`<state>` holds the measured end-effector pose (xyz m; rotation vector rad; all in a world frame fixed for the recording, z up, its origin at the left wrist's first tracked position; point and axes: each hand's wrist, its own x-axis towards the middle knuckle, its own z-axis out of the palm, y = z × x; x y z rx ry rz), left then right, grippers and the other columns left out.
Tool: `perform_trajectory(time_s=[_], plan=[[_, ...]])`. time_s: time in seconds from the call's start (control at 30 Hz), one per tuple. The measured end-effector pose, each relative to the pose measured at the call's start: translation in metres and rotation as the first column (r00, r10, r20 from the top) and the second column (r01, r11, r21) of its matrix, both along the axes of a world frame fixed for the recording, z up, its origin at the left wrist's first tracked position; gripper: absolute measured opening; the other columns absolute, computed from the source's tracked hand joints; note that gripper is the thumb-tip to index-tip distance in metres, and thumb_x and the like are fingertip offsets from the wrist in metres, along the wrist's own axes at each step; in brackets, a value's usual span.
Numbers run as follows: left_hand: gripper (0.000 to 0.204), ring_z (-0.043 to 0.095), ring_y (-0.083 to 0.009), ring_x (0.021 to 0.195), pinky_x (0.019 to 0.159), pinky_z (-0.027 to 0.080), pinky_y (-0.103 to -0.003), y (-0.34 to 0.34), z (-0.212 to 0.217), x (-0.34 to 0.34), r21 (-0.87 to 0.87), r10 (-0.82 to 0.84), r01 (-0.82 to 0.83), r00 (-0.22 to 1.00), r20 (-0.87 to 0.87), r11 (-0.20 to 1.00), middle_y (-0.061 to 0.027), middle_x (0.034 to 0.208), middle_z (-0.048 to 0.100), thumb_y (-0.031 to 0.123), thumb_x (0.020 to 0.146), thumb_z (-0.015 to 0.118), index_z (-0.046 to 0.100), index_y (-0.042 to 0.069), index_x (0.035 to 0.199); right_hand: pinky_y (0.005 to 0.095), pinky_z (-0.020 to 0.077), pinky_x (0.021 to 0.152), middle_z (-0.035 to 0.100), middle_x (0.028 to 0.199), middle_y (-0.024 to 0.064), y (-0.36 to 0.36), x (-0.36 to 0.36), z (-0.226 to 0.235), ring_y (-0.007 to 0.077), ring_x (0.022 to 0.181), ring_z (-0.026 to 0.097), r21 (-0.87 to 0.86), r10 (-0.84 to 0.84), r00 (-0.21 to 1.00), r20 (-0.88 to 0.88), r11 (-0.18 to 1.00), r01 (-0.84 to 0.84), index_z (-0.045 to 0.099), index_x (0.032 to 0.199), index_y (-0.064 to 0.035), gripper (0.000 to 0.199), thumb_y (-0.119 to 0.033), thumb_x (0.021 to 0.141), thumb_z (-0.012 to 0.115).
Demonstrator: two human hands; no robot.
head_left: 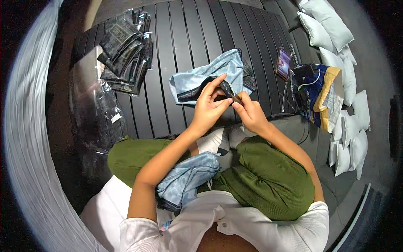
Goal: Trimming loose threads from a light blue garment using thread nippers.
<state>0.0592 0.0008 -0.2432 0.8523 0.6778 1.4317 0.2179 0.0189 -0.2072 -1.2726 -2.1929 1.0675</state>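
A light blue patterned garment with a black waistband (214, 69) is spread over the slatted black table before me. My left hand (211, 104) grips its waistband, thumb and fingers closed on the dark band. Close beside it, my right hand (251, 112) pinches the end of the same band; fingers partly hide what lies between the fingertips. A dark glossy packet (249, 77) peeks out from under the garment's right side. Across my lap lies a second light blue garment (184, 178), bunched up, with a dark edge.
Several black glossy packets (126, 54) are piled at the table's far left, near clear plastic wrapping (98, 109). Toward the right are a phone (283, 63) and a blue and yellow bag (321, 98) with a white cable. White pillows (325, 25) line the right; a pale curtain (31, 126) hangs left.
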Motion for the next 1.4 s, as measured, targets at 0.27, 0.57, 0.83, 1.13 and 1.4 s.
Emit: perform_trajectory(time_s=[0.27, 0.57, 0.83, 1.13, 1.4], plan=[[0.06, 0.046, -0.013, 0.1, 0.085, 0.045, -0.025, 0.0019, -0.0039, -0.0004, 0.005, 0.0, 0.0, 1.0, 0.026, 1.0, -0.0071, 0.131, 0.034, -0.01, 0.076, 0.056, 0.03, 0.0, 0.13, 0.0394, 0.0384, 0.045, 0.05, 0.056, 0.0168, 0.0001, 0.0, -0.0005, 0.0356, 0.053, 0.055, -0.012, 0.001, 1.0, -0.001, 1.0, -0.001, 0.04, 0.089, -0.0023, 0.022, -0.023, 0.088, 0.047], [0.061, 0.046, -0.0126, 0.099, 0.084, 0.045, -0.024, 0.0021, -0.0021, -0.0016, 0.005, -0.003, 0.003, 1.0, 0.027, 1.0, -0.0068, 0.131, 0.034, -0.01, 0.076, 0.056, 0.031, 0.0, 0.13, 0.0392, 0.0396, 0.046, 0.05, 0.057, 0.0167, 0.0007, 0.0011, -0.0012, 0.0358, 0.054, 0.055, -0.003, 0.007, 1.0, 0.003, 1.0, -0.007, 0.04, 0.089, -0.0021, 0.023, -0.024, 0.088, 0.047], [0.062, 0.046, -0.011, 0.096, 0.081, 0.044, -0.022, 0.0017, -0.0033, -0.0018, 0.007, 0.002, -0.002, 1.0, 0.019, 1.0, -0.0055, 0.129, 0.035, -0.01, 0.075, 0.058, 0.032, 0.001, 0.13, 0.0398, 0.0396, 0.047, 0.051, 0.057, 0.0174, 0.0001, 0.0011, -0.0005, 0.0364, 0.055, 0.055, -0.024, 0.009, 1.0, 0.012, 1.0, -0.008, 0.04, 0.089, -0.0019, 0.024, -0.025, 0.088, 0.047], [0.062, 0.046, -0.0115, 0.098, 0.083, 0.044, -0.023, 0.0017, -0.0019, -0.0033, 0.001, -0.014, 0.014, 0.999, 0.035, 1.0, -0.0052, 0.129, 0.035, -0.011, 0.075, 0.057, 0.032, 0.001, 0.13, 0.0399, 0.0392, 0.047, 0.051, 0.058, 0.0172, -0.0001, 0.0011, -0.001, 0.0364, 0.055, 0.055, -0.017, 0.012, 1.0, 0.005, 1.0, -0.012, 0.04, 0.089, -0.0012, 0.024, -0.024, 0.087, 0.048], [0.062, 0.047, -0.0118, 0.098, 0.083, 0.044, -0.023, 0.0026, -0.0006, -0.0038, 0.002, -0.019, 0.019, 0.999, 0.037, 1.0, -0.0056, 0.131, 0.034, -0.012, 0.075, 0.056, 0.03, 0.001, 0.131, 0.0399, 0.0391, 0.047, 0.05, 0.057, 0.0171, 0.001, 0.0009, -0.0004, 0.0359, 0.054, 0.055, -0.025, 0.001, 1.0, 0.02, 1.0, -0.001, 0.041, 0.089, -0.001, 0.025, -0.024, 0.087, 0.048]])
